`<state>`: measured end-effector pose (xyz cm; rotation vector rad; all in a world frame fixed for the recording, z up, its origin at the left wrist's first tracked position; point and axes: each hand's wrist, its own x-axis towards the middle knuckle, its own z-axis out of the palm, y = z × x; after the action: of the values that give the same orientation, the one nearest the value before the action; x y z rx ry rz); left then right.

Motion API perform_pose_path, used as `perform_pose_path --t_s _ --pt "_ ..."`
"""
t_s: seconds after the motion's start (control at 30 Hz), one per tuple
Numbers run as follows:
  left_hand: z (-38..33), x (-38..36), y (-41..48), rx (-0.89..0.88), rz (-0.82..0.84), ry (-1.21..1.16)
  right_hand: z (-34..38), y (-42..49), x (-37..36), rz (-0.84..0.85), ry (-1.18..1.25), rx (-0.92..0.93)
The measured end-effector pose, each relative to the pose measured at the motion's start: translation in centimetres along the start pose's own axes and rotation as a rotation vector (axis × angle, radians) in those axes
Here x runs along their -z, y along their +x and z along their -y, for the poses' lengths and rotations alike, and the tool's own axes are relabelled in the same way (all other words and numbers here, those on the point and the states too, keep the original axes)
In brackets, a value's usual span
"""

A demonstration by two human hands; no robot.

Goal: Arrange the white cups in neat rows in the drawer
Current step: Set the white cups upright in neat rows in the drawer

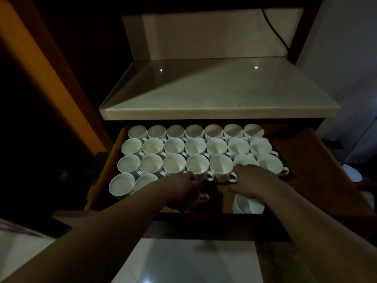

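Looking like a dim restaurant or catering service station: wooden drawer (306,160) holding dozens of identical white cups (195,148) under a pale stone counter (214,92), glossy floor tiles (183,262) showing below.

Your left hand (183,190) covers all but the handle of a near cup (204,198), your right hand (252,180) hides part of a third-row cup (243,159), lone front cup (247,206) half under your wrist, both grips too dark to tell
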<state>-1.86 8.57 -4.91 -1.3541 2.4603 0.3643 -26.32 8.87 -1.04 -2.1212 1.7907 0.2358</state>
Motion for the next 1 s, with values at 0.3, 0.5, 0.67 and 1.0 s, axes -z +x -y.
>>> perform_pose_path --t_s 0.3,0.5,0.67,1.0 --pt "2.1 -0.1 -2.1 -0.074 -0.048 0.016 0.4 -0.6 -1.2 0.259 -0.007 -0.168" --pt "3.7 -1.5 -2.4 -0.144 -0.143 0.032 1.6 0.2 -2.4 0.169 0.119 -0.251" --pt "4.7 -1.5 -3.0 -0.138 -0.210 -0.011 1.6 0.2 -2.0 0.186 0.074 -0.258" --pt "9.3 -2.8 -5.9 0.119 -0.304 -0.045 9.7 1.9 -3.3 0.117 0.131 0.174"
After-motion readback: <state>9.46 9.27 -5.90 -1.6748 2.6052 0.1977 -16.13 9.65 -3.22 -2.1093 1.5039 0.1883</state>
